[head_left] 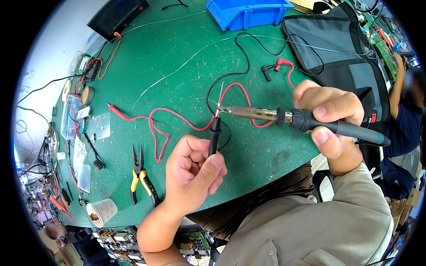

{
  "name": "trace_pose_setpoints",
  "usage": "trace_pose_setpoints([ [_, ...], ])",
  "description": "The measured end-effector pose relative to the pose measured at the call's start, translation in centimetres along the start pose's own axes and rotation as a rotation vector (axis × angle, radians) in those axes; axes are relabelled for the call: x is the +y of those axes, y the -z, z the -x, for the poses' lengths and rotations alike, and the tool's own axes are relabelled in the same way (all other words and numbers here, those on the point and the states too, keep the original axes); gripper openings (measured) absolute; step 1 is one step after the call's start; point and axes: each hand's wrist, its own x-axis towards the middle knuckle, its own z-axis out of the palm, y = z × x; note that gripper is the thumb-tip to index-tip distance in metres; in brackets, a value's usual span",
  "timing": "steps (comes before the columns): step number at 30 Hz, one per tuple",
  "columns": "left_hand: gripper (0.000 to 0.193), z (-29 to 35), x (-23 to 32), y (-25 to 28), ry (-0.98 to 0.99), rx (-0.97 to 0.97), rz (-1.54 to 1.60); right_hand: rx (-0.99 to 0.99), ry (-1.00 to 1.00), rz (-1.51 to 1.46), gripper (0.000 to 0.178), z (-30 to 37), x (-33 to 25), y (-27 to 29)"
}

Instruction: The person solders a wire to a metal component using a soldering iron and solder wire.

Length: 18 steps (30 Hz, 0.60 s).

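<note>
My left hand (195, 170) is closed around a black test probe (214, 135), its thin metal needle pointing up and away from me. A soldering iron (262, 113) lies across from the right, gripped by its dark handle in my right hand (335, 117). The iron's tip meets the probe at the base of the needle, or sits right beside it. From the probe runs a black lead (242, 49). A red lead (167, 110) passes behind, ending at the left in a red probe (116, 111). Black and red angled plugs (279, 65) lie beyond my right hand.
Long-nose pliers (140, 173) with yellow-black handles lie left of my left hand. Near the front edge a paper cup (103, 212) lies tipped. At the back are a blue bin (248, 15) and a grey tool bag (330, 40). Another person (404, 106) is at the far right.
</note>
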Motion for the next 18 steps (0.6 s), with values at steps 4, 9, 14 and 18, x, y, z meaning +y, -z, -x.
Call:
trace_pose_setpoints([
  [4, 0.013, 0.01, -0.06, 0.02, -0.006, 0.001, 0.005, -0.01, -0.008, 0.008, 0.021, -0.1, -0.14, -0.02],
  [9, 0.013, 0.02, 0.03, 0.01, -0.002, 0.001, 0.003, -0.004, -0.002, 0.009, 0.021, -0.11, -0.08, -0.16],
  [14, 0.013, 0.04, 0.07, 0.0, 0.003, 0.004, 0.011, -0.014, -0.004, 0.002, 0.021, -0.11, -0.08, -0.08],
  [18, 0.012, 0.01, 0.11, -0.03, 0.0, 0.004, 0.007, -0.02, 0.001, 0.008, 0.022, -0.16, -0.08, -0.05],
])
